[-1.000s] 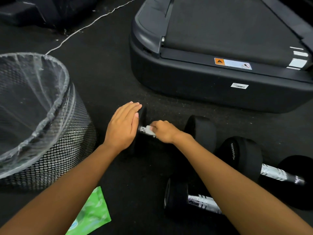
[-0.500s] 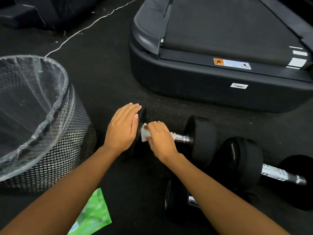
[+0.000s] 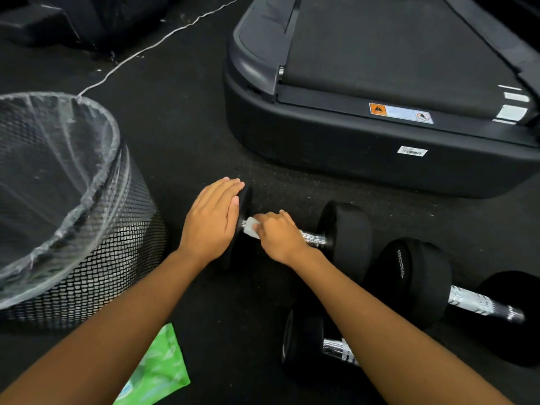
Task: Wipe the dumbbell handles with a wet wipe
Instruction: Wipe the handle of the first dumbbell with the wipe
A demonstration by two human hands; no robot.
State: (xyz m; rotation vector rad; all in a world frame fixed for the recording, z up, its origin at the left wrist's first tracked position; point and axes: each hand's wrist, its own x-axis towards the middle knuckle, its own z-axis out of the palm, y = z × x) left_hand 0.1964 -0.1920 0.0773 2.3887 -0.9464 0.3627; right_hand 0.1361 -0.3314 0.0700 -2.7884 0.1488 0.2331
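Under the right hand [image 3: 279,238] — wet wipe [image 3: 251,227] on handle [image 3: 312,238].

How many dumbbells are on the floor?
3. The dumbbell being wiped lies centre; a second dumbbell farther right; a third dumbbell nearest the camera, partly under the right forearm. More may be hidden.

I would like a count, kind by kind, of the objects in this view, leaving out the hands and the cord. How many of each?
Dumbbells: 3
Wet wipe: 1
Green wipes packet: 1
Mesh waste bin: 1
Treadmill: 1
Total: 7
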